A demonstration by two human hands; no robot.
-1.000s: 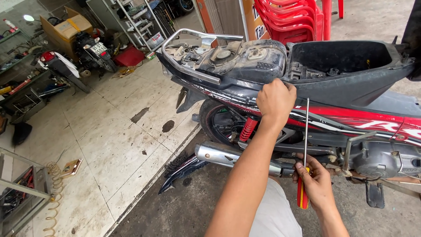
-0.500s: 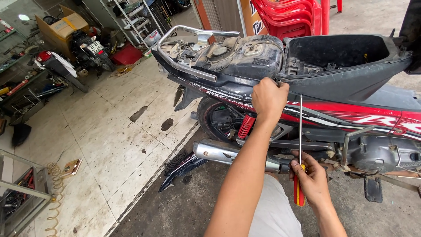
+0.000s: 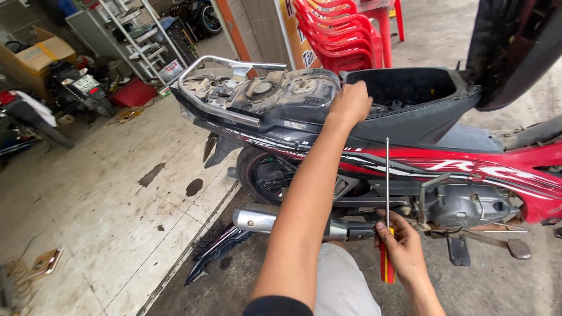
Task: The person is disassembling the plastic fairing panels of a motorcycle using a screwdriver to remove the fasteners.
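Glossy red plastic fairing [image 3: 486, 169], shiny chrome exhaust [image 3: 257, 220], bright steel screwdriver [image 3: 387, 193] shaft.
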